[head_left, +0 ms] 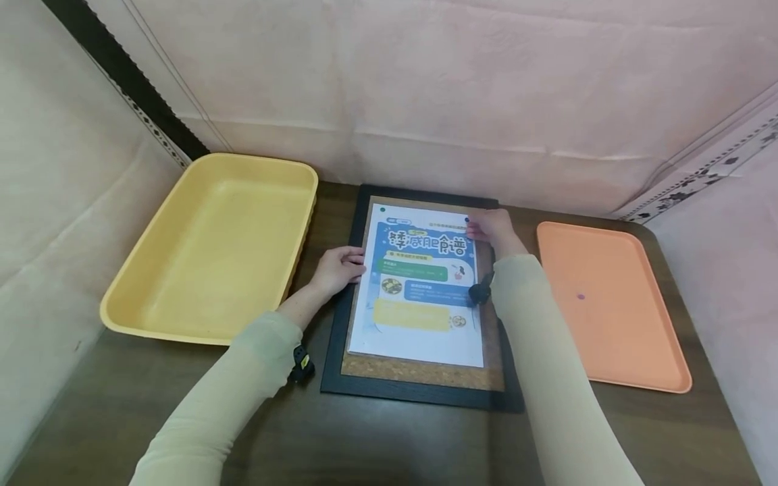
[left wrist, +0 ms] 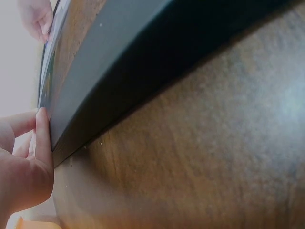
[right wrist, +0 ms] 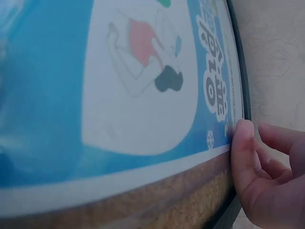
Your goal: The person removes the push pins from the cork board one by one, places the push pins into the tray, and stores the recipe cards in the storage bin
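Pinning the poster (head_left: 419,347), I'd judge: right hand (head_left: 494,229) pinches, hard to see from here, a blue pin (head_left: 467,219) at one o'clock; left hand (head_left: 336,270), fingers relaxed, touches nine. Next needs firm pressing.

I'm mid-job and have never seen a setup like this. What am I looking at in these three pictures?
There is no machine here: a person works with a bare left hand and right hand. The wide picture is taken from the head, looking down; the other two, from each wrist. On the table, a yellow tray lies left and an orange tray right. Between them is a black-framed cork board with a printed sheet on it. The left hand touches the sheet's left edge; the right is at its upper right corner, its grip unclear.
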{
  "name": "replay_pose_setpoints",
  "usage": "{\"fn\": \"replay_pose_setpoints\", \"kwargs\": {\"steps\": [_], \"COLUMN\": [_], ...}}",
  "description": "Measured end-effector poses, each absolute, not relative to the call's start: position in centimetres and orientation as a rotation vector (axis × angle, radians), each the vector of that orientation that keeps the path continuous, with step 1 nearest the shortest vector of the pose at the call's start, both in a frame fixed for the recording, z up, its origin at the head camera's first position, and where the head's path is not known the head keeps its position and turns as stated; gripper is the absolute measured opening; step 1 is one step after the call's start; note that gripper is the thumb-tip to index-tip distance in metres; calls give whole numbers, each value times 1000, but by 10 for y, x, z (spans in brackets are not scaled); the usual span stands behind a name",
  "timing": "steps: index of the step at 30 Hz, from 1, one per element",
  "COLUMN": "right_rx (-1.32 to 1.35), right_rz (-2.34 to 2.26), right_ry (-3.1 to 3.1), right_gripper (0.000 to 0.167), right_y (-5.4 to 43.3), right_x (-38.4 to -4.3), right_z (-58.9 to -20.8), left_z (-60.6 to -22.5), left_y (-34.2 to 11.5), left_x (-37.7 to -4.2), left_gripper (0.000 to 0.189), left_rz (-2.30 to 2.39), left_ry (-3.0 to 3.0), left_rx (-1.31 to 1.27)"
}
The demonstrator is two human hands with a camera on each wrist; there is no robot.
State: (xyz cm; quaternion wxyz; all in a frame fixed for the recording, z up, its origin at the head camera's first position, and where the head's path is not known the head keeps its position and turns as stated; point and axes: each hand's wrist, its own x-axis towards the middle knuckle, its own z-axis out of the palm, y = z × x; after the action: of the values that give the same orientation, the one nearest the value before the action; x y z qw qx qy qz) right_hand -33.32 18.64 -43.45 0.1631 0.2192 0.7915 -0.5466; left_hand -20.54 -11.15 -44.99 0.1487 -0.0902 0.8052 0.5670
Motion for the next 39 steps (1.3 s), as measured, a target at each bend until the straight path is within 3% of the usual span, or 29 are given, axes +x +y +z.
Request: {"fn": "replay_pose_setpoints", "kwargs": {"steps": [14,22,39], "right_rx": [511,571,552], "right_rz": [-1344,-1236,-1165], "right_ry": [2403,2430,2457], "right_gripper": [30,39,36], "right_y": [188,181,178], "right_x": [-350,-352,-350], "right_z": [-444,-441,-435], "left_z": [-450,-452,-448], "left_y": [-110,-110,-110], "left_x": [-206,-207,-207], "left_gripper": [41,41,42], "left_rz": [1624,1619,1596], "left_ry": [2328,2331,2340], "left_rx": [-260,-262,-262]}}
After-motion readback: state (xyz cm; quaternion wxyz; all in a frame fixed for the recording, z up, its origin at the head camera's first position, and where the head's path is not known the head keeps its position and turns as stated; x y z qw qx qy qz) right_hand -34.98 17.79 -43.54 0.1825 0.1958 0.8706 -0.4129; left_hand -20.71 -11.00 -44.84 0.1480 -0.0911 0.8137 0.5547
